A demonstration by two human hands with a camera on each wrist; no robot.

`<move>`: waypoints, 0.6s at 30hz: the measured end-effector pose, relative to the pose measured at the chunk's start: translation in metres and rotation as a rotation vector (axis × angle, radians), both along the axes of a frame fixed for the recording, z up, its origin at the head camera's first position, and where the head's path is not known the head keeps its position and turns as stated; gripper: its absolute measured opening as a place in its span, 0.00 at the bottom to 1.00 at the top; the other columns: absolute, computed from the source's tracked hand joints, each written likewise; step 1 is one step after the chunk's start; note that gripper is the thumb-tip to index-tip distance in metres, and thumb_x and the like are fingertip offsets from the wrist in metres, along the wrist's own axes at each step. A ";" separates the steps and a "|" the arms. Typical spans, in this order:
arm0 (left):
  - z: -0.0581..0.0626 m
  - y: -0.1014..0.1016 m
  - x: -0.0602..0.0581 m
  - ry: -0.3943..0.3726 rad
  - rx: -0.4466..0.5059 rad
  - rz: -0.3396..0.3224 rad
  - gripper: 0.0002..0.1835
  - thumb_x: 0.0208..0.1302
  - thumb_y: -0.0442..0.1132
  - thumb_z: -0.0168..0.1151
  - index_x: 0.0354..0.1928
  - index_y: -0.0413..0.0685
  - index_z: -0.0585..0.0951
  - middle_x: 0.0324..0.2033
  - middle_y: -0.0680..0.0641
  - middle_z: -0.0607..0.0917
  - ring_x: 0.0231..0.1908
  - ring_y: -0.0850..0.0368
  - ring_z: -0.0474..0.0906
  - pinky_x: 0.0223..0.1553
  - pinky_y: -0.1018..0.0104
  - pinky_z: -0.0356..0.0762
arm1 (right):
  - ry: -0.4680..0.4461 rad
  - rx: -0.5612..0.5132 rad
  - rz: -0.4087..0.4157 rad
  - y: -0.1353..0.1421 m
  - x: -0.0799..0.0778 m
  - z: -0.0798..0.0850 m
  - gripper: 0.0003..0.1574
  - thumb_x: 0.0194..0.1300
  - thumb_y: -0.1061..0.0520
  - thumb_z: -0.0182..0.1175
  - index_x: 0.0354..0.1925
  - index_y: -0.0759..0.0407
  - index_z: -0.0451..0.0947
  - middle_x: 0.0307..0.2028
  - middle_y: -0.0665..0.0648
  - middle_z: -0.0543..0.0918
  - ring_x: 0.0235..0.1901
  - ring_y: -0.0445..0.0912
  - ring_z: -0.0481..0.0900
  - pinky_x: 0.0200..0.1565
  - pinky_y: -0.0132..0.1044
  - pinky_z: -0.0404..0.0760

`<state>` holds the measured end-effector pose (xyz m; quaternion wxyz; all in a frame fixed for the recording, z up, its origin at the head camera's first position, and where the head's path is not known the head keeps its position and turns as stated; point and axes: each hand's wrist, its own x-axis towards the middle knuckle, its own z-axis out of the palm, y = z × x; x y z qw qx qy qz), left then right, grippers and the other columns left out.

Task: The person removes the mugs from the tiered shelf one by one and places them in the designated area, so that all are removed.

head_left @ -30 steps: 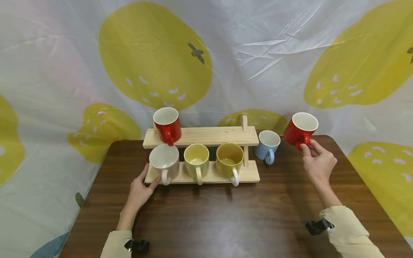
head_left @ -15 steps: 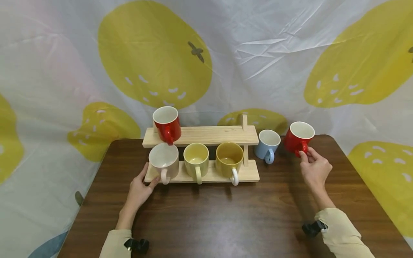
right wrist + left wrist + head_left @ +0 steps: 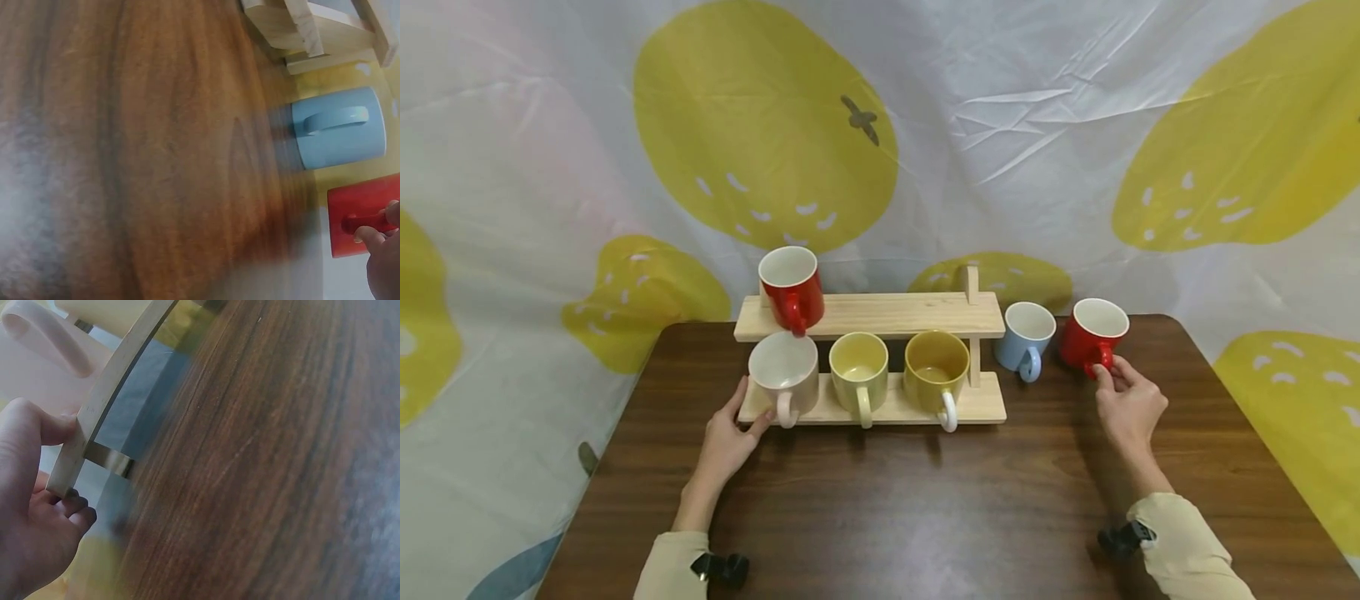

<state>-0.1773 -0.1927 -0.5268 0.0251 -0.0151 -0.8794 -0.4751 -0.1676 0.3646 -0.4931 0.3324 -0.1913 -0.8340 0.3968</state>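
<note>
My right hand (image 3: 1129, 408) pinches the handle of a red mug (image 3: 1086, 337), which stands upright at the table's back right, beside a light blue mug (image 3: 1024, 333). In the right wrist view thumb and fingers meet on that handle. My left hand (image 3: 726, 437) grips the left end of the wooden two-tier rack's lower shelf (image 3: 891, 410). The left wrist view shows the thumb on top of the board (image 3: 103, 394) and curled fingers under it. Close to this hand stands a pale pink mug (image 3: 786, 387), its handle facing forward.
On the lower shelf also stand a light yellow mug (image 3: 859, 383) and a mustard mug (image 3: 934, 379) with a white handle. Another red mug (image 3: 793, 296) sits at the left of the upper shelf (image 3: 895, 312). A lemon-patterned cloth (image 3: 925, 167) hangs behind the brown table (image 3: 917, 517).
My right hand has lowered the red mug, which was tilted, down beside the blue mug, where it stands upright. The left hand keeps its grip on the rack.
</note>
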 end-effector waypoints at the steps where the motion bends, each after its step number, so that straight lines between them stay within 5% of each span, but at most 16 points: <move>1: 0.000 0.000 0.000 0.000 -0.002 0.001 0.45 0.67 0.47 0.68 0.79 0.40 0.56 0.76 0.38 0.60 0.73 0.38 0.63 0.71 0.42 0.63 | 0.003 -0.003 0.001 0.000 0.000 -0.002 0.16 0.66 0.60 0.67 0.50 0.68 0.86 0.42 0.70 0.88 0.25 0.07 0.67 0.33 0.08 0.65; 18: -0.001 0.000 0.000 0.016 -0.002 0.007 0.45 0.67 0.45 0.68 0.78 0.39 0.57 0.76 0.37 0.61 0.73 0.37 0.63 0.71 0.42 0.63 | -0.006 0.008 0.021 0.000 0.006 -0.014 0.15 0.66 0.62 0.67 0.50 0.68 0.86 0.42 0.71 0.87 0.27 0.06 0.66 0.34 0.06 0.64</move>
